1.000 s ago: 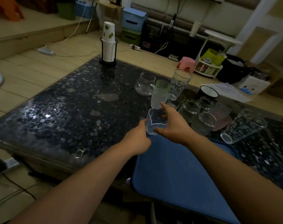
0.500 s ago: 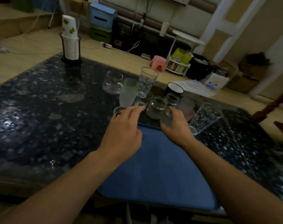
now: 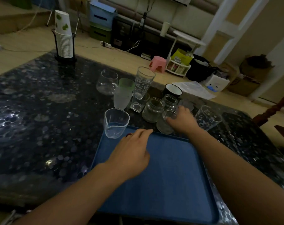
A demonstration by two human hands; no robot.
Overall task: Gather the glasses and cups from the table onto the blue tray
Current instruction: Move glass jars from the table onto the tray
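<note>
The right hand (image 3: 181, 121) curls its fingers round a small clear jar (image 3: 166, 122) that stands on the tabletop (image 3: 40, 127) right at the far rim of the blue tray (image 3: 162, 172). The left hand (image 3: 131, 153) hovers over the tray's far left part with fingers relaxed and holding nothing, just beside a clear cup with a wavy rim (image 3: 116, 122) that sits at the tray's far left corner; whether its base is fully inside the rim cannot be told.

The risk lies in the crowding. The gripped jar stands touching or nearly touching a second jar (image 3: 152, 109), with a third jar (image 3: 169, 101), a square glass (image 3: 139, 103) and a frosted green-rimmed cup (image 3: 123, 95) packed just behind, so a careless lift could knock a neighbour over. A tall printed glass (image 3: 143, 82) looks top-heavy and would likely topple from a sideways bump. A printed tumbler (image 3: 207, 118) near the right wrist appears tilted, and the forearm could brush it and set it rolling. Dragging the jar rather than lifting it could catch it on the tray's raised rim. The low light makes the clear glass hard to judge
</note>
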